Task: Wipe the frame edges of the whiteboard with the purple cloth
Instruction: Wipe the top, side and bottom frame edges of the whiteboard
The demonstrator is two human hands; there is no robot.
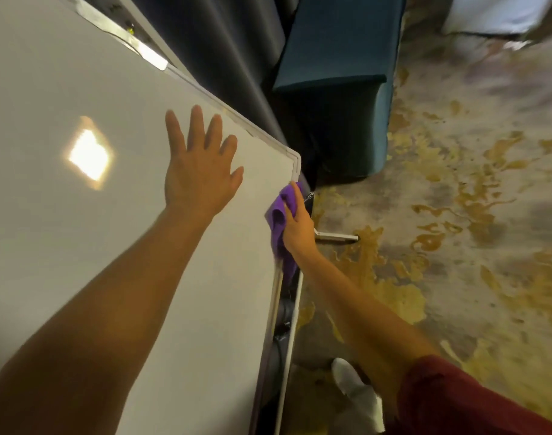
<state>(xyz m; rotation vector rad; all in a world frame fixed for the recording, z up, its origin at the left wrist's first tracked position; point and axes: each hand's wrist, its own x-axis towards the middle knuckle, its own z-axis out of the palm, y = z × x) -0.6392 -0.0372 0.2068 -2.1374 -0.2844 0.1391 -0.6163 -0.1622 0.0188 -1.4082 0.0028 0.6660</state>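
The whiteboard (80, 215) fills the left of the view, its pale frame edge (295, 166) ending in a corner near the middle. My left hand (199, 171) lies flat on the board surface with fingers spread. My right hand (298, 224) grips the purple cloth (279, 221) and presses it against the board's right frame edge just below that corner. Part of the cloth hangs down below my wrist.
A teal upholstered seat (337, 73) stands just beyond the board's corner, with a dark curtain (224, 42) to its left. A white stand foot (337, 237) sticks out onto the patterned carpet (456, 215). A white shoe (356, 387) shows near the bottom.
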